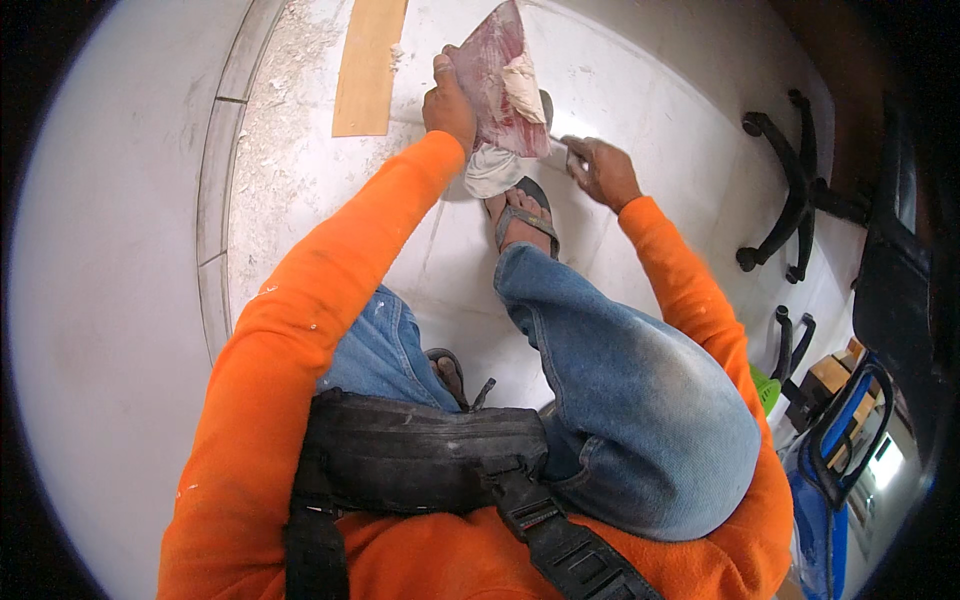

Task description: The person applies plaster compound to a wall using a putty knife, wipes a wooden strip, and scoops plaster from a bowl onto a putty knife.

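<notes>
My left hand grips a reddish board tilted upright, with a lump of whitish putty on its face and a pale rag hanging under it. My right hand is closed on a small putty knife whose blade points toward the board's lower edge. I squat in orange sleeves and blue jeans; my sandalled right foot rests on the white floor just below both hands.
A tan wooden strip lies on the floor at the upper left, beside dusty rubble along a grey wall base. Black office-chair bases stand at the right, with a blue item lower right.
</notes>
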`<state>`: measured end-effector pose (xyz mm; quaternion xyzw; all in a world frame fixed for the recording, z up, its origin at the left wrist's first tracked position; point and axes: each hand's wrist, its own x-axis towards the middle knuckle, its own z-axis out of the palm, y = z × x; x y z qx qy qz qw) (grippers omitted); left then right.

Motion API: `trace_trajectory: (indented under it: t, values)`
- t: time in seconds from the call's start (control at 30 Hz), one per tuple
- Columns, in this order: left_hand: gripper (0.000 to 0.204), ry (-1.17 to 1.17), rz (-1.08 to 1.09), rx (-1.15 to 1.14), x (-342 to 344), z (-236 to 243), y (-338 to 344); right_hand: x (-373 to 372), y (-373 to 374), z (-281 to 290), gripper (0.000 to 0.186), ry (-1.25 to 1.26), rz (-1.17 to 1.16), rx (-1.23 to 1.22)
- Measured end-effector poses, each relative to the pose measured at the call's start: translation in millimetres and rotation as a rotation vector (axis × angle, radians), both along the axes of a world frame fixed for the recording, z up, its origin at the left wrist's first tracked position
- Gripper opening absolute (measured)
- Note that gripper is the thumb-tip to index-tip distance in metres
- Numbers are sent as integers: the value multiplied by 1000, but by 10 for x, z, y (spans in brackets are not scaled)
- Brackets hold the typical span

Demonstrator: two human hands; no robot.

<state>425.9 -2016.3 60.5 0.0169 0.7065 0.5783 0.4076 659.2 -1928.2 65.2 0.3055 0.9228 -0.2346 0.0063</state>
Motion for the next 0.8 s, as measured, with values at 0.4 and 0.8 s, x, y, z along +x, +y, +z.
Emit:
trace_trajectory:
  t: [0.4, 0.8]
  values:
    - [82, 70, 33, -69, -406, 112, 165, 4, -626, 154, 32, 364, -513, -1566]
    - [76, -198, -271, 599, -799, 1117, -514, -741, -257, 1517, 53, 917, -129, -179]
